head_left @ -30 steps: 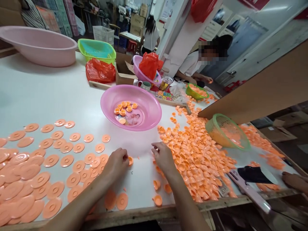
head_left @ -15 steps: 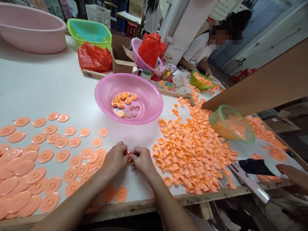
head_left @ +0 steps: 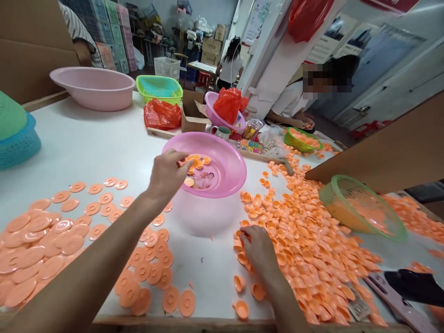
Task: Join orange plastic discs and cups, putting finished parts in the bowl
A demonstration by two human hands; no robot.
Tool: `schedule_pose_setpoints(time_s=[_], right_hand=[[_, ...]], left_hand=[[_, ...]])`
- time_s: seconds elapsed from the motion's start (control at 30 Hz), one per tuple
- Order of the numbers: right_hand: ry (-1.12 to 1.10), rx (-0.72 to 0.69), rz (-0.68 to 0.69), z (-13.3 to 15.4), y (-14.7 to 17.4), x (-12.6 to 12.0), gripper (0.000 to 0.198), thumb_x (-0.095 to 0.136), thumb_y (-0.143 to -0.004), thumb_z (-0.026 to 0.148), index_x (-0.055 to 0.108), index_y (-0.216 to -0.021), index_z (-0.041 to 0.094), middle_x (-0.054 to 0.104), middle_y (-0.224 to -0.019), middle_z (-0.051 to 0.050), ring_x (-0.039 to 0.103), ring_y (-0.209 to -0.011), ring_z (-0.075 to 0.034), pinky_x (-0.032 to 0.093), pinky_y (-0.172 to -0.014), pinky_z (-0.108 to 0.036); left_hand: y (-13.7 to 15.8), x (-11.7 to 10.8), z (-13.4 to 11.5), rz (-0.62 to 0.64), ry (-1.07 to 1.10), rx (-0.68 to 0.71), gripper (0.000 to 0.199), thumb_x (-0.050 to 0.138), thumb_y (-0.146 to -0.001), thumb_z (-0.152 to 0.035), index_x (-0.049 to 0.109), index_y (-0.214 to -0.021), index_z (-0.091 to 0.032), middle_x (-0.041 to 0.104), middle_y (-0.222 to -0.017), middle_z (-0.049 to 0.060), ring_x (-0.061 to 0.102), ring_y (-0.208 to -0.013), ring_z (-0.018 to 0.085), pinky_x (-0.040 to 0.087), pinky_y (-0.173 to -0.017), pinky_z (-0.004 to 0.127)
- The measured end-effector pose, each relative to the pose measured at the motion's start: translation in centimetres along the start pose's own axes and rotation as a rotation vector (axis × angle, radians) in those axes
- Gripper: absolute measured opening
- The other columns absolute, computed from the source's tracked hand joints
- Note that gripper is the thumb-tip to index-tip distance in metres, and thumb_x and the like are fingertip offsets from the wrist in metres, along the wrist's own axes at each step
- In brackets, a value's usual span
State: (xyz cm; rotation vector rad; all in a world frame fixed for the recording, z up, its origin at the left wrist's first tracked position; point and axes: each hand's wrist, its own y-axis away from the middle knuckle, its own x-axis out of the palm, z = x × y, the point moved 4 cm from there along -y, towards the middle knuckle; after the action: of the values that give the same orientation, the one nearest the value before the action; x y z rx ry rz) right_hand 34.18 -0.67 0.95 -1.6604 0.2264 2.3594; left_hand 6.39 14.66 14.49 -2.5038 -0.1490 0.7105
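My left hand (head_left: 169,173) is over the near-left side of a pink basin (head_left: 229,182), thumb and fingers closed about a small orange toy cup (head_left: 193,158). Its fingers partly hide that cup and others inside the basin. My right hand (head_left: 258,247) is at the left edge of a heap of loose orange cups (head_left: 305,240), its fingertips pinching one cup (head_left: 239,233) there. Flat, round orange saucers (head_left: 187,303) lie spread and overlapping to the left, some of them beneath my left forearm.
A green mesh basket (head_left: 362,208) with orange pieces leans beside the heap. A brown board (head_left: 381,143) stands at right, a black-and-pink tool (head_left: 391,291) below. Behind the basin are a red bag (head_left: 162,114), a carton (head_left: 194,113) and a mug (head_left: 222,132). A co-worker (head_left: 294,101) sits opposite.
My hands were together low at the table's middle. The left has moved up to the basin, the right across to the cup heap. The camera view has shifted too.
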Motion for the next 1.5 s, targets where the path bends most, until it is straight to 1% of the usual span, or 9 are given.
schedule_pose_setpoints(time_s=[0.1,0.2,0.3,0.5,0.67,1.0,1.17,1.3,1.5], right_hand=[[0.009,-0.008,-0.031,0.4,0.2,0.2,0.026,0.046,-0.084,0.021,0.068,-0.071,0.019,0.065,-0.079,-0.008,0.057,-0.086,-0.025,0.044,-0.076,-0.035],[-0.103,-0.003,-0.102,1.0,0.1,0.2,0.02,0.049,-0.081,0.021,0.065,-0.069,0.02,0.065,-0.079,-0.008,0.058,-0.083,-0.024,0.044,-0.075,-0.034],[-0.343,0.037,-0.08,2.3,-0.3,0.4,0.014,0.053,-0.079,0.025,0.062,-0.07,0.02,0.066,-0.076,-0.005,0.06,-0.07,-0.02,0.046,-0.068,-0.031],[-0.814,0.142,0.207,6.3,0.2,2.8,0.007,0.06,-0.077,0.027,0.061,-0.074,0.021,0.06,-0.061,0.002,0.058,-0.053,-0.014,0.046,-0.051,-0.024],[-0.852,0.184,0.331,7.6,1.2,5.2,0.008,0.063,-0.074,0.024,0.063,-0.068,0.019,0.058,-0.054,0.003,0.053,-0.045,-0.011,0.042,-0.045,-0.022],[-0.852,0.344,0.413,7.2,0.5,5.9,0.01,0.063,-0.073,0.024,0.061,-0.064,0.019,0.056,-0.045,0.004,0.051,-0.038,-0.012,0.041,-0.041,-0.023],[-0.652,0.178,0.291,8.7,0.9,5.5,0.012,0.062,-0.07,0.014,0.062,-0.059,0.019,0.064,-0.056,0.001,0.059,-0.055,-0.014,0.045,-0.054,-0.023],[-0.583,0.126,0.279,9.3,1.0,5.1,0.013,0.062,-0.071,0.012,0.066,-0.061,0.019,0.069,-0.063,-0.001,0.062,-0.064,-0.016,0.046,-0.061,-0.024],[-0.54,0.089,0.299,9.7,0.9,4.8,0.018,0.058,-0.071,0.008,0.062,-0.059,0.02,0.065,-0.061,0.001,0.059,-0.063,-0.015,0.042,-0.059,-0.023]], left_hand=[[2.1,-1.9,2.6,-0.004,-0.122,-0.076,0.014,0.061,-0.081,-0.027,0.07,-0.073,-0.02,0.065,-0.068,-0.002,0.056,-0.06,0.012,0.044,-0.064,0.026],[6.4,-1.4,7.2,0.262,-0.253,-0.229,0.016,0.057,-0.083,-0.028,0.07,-0.077,-0.021,0.068,-0.075,0.001,0.06,-0.067,0.016,0.044,-0.063,0.028],[9.3,1.1,10.1,0.443,-0.33,-0.221,0.02,0.055,-0.081,-0.025,0.073,-0.086,-0.019,0.069,-0.092,0.009,0.06,-0.088,0.026,0.045,-0.074,0.035],[14.4,7.7,6.5,0.733,-0.163,-0.071,0.015,0.058,-0.074,-0.011,0.07,-0.073,-0.021,0.062,-0.083,0.004,0.058,-0.078,0.018,0.044,-0.072,0.029],[18.0,8.6,4.7,0.756,-0.014,-0.147,0.023,0.058,-0.075,-0.007,0.062,-0.093,-0.02,0.06,-0.094,0.003,0.057,-0.09,0.019,0.045,-0.075,0.029],[18.2,8.2,4.8,0.758,0.074,-0.229,0.017,0.058,-0.081,-0.009,0.056,-0.091,-0.022,0.059,-0.094,0.002,0.054,-0.09,0.02,0.044,-0.076,0.032],[17.8,7.8,4.5,0.743,0.122,-0.251,0.003,0.055,-0.088,-0.02,0.057,-0.086,-0.021,0.06,-0.091,0.003,0.055,-0.088,0.02,0.045,-0.074,0.031],[16.5,7.7,4.7,0.853,0.148,-0.354,0.011,0.062,-0.08,-0.022,0.064,-0.091,-0.021,0.066,-0.089,0.003,0.06,-0.083,0.019,0.045,-0.073,0.03],[15.3,8.2,5.3,0.852,0.03,-0.478,0.018,0.054,-0.077,-0.016,0.056,-0.059,-0.018,0.059,-0.071,0.001,0.055,-0.065,0.014,0.039,-0.061,0.027]])
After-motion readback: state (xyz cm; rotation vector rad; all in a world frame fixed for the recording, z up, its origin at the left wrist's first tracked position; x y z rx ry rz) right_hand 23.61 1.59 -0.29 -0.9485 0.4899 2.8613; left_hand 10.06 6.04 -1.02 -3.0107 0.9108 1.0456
